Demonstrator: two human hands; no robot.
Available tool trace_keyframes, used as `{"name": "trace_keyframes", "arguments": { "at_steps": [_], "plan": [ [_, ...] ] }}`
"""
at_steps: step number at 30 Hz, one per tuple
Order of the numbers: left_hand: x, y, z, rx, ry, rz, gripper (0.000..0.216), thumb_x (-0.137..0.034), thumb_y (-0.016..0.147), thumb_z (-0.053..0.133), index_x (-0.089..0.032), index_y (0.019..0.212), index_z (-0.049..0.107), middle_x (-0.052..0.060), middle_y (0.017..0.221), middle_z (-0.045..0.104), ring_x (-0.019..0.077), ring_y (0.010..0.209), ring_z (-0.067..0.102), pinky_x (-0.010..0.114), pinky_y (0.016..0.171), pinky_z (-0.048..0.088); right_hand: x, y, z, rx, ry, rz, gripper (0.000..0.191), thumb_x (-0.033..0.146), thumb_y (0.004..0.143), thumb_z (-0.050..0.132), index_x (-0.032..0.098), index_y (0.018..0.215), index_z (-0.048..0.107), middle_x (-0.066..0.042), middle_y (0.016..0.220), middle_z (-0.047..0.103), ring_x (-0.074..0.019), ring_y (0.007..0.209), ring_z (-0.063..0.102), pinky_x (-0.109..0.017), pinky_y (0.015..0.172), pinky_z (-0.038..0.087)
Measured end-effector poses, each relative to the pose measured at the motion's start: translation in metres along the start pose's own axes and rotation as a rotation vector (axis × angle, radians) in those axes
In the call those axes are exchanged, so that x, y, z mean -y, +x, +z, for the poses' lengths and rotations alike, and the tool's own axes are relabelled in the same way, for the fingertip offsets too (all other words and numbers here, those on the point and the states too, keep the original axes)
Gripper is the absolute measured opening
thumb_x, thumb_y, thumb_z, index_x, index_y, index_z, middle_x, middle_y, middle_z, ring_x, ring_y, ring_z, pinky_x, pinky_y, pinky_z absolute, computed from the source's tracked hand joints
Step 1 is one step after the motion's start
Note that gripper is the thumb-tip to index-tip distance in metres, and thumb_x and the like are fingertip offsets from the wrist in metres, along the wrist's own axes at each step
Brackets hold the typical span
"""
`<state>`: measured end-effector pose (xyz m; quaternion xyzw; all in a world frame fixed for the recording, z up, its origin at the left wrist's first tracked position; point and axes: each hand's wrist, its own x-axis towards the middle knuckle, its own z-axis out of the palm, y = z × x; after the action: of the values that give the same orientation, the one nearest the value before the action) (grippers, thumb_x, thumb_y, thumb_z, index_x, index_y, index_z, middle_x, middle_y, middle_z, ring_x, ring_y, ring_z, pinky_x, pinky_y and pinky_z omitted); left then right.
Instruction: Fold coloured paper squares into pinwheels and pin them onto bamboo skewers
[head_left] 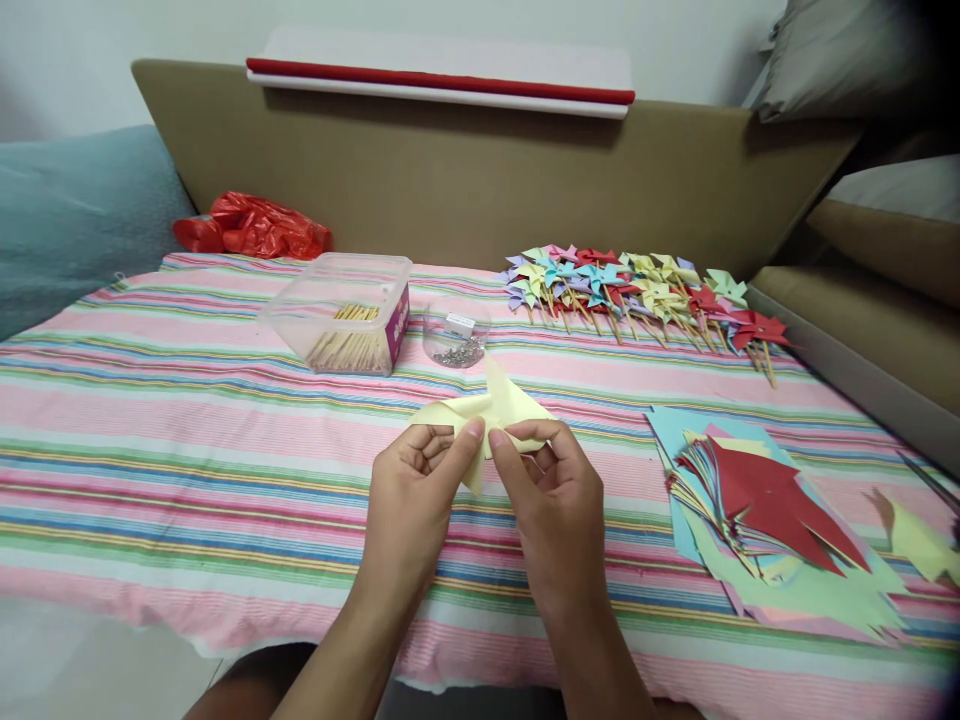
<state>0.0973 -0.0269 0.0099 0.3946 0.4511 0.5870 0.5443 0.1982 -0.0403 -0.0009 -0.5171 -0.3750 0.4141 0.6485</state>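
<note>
A pale yellow paper pinwheel [514, 405] is held up between my two hands, its blades folded toward the centre. My left hand [420, 480] pinches it at the left, thumb pressed near the middle. From the right, my right hand [551, 485] grips it with thumb and forefinger, the thumb also close to the centre. Whether a pin sits under the thumbs cannot be seen. Just beyond the pinwheel stands a clear round tub [457, 340] with small silvery pins and a little white box inside. Left of that is a clear plastic box [330, 290] of thin wooden sticks.
Several finished pinwheels on sticks [600, 285] lie at the back right. Cut coloured paper [772, 500] is stacked at the right, near a loose yellow piece [919, 540] and dark scissors [930, 475]. A red plastic bag [262, 228] rests at the back left. Striped cloth [187, 480] covers the surface.
</note>
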Motion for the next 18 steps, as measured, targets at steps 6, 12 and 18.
{"name": "trace_keyframes", "arguments": {
  "at_steps": [6,12,18],
  "plan": [
    [-0.004,0.003,-0.003,-0.042,0.029,0.042,0.022,-0.035,0.081,0.079,-0.016,0.082,0.07,0.001,0.076,0.073,0.013,0.074,0.066,0.021,0.068,0.05,-0.002,0.005,-0.006,0.076,-0.029,-0.116,0.021,0.032,0.077,0.078,0.022,0.091,0.066,-0.004,0.099,0.066,-0.02,0.088,0.069,-0.036,0.079,0.058],
    [-0.008,0.007,-0.011,-0.001,-0.013,-0.007,0.022,-0.036,0.081,0.079,-0.016,0.077,0.07,-0.001,0.071,0.068,0.0111,0.067,0.06,0.02,0.062,0.046,-0.003,0.01,-0.016,0.199,-0.175,-0.221,0.013,0.032,0.08,0.077,0.025,0.09,0.076,-0.006,0.111,0.062,-0.0239,0.105,0.064,-0.043,0.092,0.056],
    [-0.013,0.008,-0.013,0.009,0.081,-0.006,0.026,-0.04,0.079,0.079,-0.016,0.077,0.07,0.001,0.073,0.069,0.0125,0.066,0.059,0.022,0.062,0.045,-0.002,0.008,-0.013,0.151,-0.164,-0.23,0.019,0.032,0.077,0.079,0.025,0.09,0.067,-0.006,0.112,0.063,-0.0244,0.104,0.065,-0.043,0.09,0.055]
  ]
}}
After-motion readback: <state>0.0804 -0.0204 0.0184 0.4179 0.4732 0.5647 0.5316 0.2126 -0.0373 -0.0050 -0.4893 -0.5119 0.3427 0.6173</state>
